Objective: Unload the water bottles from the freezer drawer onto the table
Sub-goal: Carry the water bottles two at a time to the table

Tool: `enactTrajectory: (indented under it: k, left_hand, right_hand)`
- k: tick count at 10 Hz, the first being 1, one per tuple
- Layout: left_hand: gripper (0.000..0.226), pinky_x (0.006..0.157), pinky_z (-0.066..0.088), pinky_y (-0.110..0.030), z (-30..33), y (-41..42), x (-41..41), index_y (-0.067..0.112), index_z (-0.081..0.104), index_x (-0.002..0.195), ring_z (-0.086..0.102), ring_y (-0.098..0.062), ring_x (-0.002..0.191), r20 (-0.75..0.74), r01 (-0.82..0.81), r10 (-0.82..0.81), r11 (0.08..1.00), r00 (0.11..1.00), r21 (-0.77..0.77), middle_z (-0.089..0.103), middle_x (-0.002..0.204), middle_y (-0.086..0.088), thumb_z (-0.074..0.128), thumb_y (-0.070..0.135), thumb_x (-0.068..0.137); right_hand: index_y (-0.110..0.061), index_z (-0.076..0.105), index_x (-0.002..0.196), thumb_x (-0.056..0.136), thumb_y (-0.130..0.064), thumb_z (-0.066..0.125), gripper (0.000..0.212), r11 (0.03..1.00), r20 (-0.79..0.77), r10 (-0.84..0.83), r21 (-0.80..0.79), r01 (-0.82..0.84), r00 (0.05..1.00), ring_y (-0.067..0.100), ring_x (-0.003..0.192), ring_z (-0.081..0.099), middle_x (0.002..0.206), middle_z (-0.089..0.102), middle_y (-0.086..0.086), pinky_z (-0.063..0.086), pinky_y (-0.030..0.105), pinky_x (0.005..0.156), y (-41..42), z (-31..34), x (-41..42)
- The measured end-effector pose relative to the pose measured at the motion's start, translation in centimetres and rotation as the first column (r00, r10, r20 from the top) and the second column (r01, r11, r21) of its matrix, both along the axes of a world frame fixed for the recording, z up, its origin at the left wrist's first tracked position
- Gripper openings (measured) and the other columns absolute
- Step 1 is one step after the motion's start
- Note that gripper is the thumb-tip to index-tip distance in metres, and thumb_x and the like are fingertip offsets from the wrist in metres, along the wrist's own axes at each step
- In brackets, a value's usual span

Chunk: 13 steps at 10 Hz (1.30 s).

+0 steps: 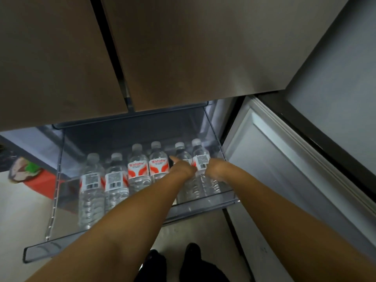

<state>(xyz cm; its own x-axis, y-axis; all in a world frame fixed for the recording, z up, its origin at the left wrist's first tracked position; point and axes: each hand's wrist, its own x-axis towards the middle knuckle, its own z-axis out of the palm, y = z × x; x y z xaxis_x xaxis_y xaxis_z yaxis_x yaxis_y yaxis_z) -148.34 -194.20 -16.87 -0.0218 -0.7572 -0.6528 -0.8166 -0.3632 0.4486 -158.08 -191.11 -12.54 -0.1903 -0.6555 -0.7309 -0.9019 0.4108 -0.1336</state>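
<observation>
**Both hands in drawer, on the right-side bottles**

Six water bottles lie in a row in the clear freezer drawer (40, 249). Left hand (182, 169) is on the fifth bottle (183, 154), right hand (216, 169) on the sixth bottle (200, 157). Finger closure: can't tell, blurred.

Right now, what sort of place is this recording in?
Probably a home kitchen. The person stands at a fridge with tall closed doors, both hands reaching into a pulled-out clear freezer drawer holding six water bottles lying side by side.
</observation>
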Motion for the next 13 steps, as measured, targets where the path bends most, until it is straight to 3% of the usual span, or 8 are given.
enactTrajectory:
  k: [2, 3, 5, 6, 8, 10, 12, 13]
  left_hand:
    - [0.093, 0.092, 0.045, -0.032, 0.3, -0.9, 0.8, 0.008, 0.013, 0.151, 0.055, -0.031, 0.120, -0.043, 0.057, -0.057, 0.998, 0.997, 0.003, 0.044, 0.143, -0.015, 0.069, 0.036, 0.083]
    - [0.100, 0.092, 0.049, -0.036, 0.5, 0.1, 1.7, 0.008, 0.004, 0.151, 0.059, -0.032, 0.115, -0.110, -0.028, 0.025, 0.999, 0.994, -0.027, 0.053, 0.134, -0.016, 0.071, 0.037, 0.081]
    - [0.083, 0.087, 0.051, -0.034, 1.7, 1.3, 4.3, 0.022, 0.023, 0.146, 0.060, -0.030, 0.110, -0.438, -0.149, 0.055, 0.972, 0.897, -0.183, 0.058, 0.128, -0.008, 0.073, 0.030, 0.081]
    - [0.084, 0.091, 0.053, -0.042, 2.2, 0.5, 6.0, 0.027, 0.031, 0.142, 0.062, -0.026, 0.107, -0.596, -0.295, 0.182, 0.951, 0.782, -0.097, 0.060, 0.123, -0.001, 0.076, 0.036, 0.071]
    - [0.067, 0.079, 0.058, -0.044, 2.1, -0.1, 8.7, 0.020, 0.041, 0.134, 0.069, -0.028, 0.094, -0.719, -0.421, 0.414, 0.888, 0.558, 0.184, 0.065, 0.114, -0.011, 0.071, 0.031, 0.075]
    - [0.040, 0.073, 0.054, -0.035, 2.4, -0.5, 11.3, 0.011, 0.060, 0.113, 0.068, -0.021, 0.080, -0.701, -0.361, 0.645, 0.760, 0.306, 0.541, 0.070, 0.093, -0.008, 0.056, 0.044, 0.089]
    - [0.061, 0.099, 0.046, -0.039, 3.9, -1.4, 12.6, 0.016, 0.057, 0.121, 0.062, -0.022, 0.086, -0.668, -0.322, 0.717, 0.692, 0.200, 0.646, 0.062, 0.097, -0.008, 0.078, 0.044, 0.070]
    - [0.067, 0.102, 0.044, -0.042, 4.3, -1.3, 12.6, 0.010, 0.057, 0.123, 0.062, -0.025, 0.090, -0.669, -0.299, 0.715, 0.695, 0.201, 0.653, 0.062, 0.102, -0.011, 0.079, 0.043, 0.069]
  right_hand:
    - [0.005, 0.051, 0.129, 0.096, -0.004, 0.044, 0.036, 0.984, 0.113, -0.170, -0.041, 0.175, 0.979, 0.012, 0.061, 0.039, 0.073, 0.042, 0.003, 0.041, 0.026, 0.065, 0.2, 1.0, -1.1]
    - [0.003, 0.054, 0.127, 0.096, -0.005, 0.042, 0.035, 0.978, 0.144, -0.201, -0.023, 0.206, 0.969, 0.016, 0.062, 0.047, 0.081, 0.053, 0.009, 0.043, 0.026, 0.059, -0.2, 1.2, -0.9]
    - [0.003, 0.049, 0.130, 0.101, -0.012, 0.040, 0.035, 0.959, 0.164, -0.280, -0.005, 0.285, 0.946, 0.036, 0.112, 0.059, 0.131, 0.055, 0.023, 0.049, 0.043, 0.099, -0.7, 2.5, 0.0]
    - [-0.003, 0.046, 0.135, 0.100, -0.037, 0.042, 0.049, 0.964, 0.141, -0.260, -0.014, 0.264, 0.955, 0.034, 0.118, 0.055, 0.134, 0.051, 0.017, 0.047, 0.039, 0.098, -0.9, 1.9, 1.1]
    - [-0.013, -0.008, 0.153, 0.090, -0.028, 0.062, 0.095, 0.932, -0.098, -0.354, -0.112, 0.343, 0.930, 0.037, 0.137, 0.034, 0.151, 0.027, 0.022, 0.035, 0.045, 0.108, -0.7, -1.9, 3.4]
    - [0.000, 0.035, 0.140, 0.084, -0.021, 0.068, 0.068, 0.913, 0.185, -0.352, -0.150, 0.380, 0.918, 0.039, 0.127, 0.046, 0.138, 0.046, 0.022, 0.041, 0.045, 0.105, -0.9, -1.2, 2.1]
    - [-0.002, 0.054, 0.125, 0.083, -0.017, 0.072, 0.047, 0.619, 0.618, -0.702, 0.281, 0.734, 0.354, 0.032, 0.093, 0.065, 0.106, 0.067, 0.018, 0.052, 0.049, 0.083, -0.9, 2.2, 1.2]
    - [-0.004, 0.049, 0.129, 0.086, -0.019, 0.069, 0.050, 0.601, 0.684, -0.688, 0.349, 0.719, 0.242, 0.034, 0.095, 0.066, 0.110, 0.065, 0.021, 0.056, 0.049, 0.074, -0.6, 3.4, 0.4]
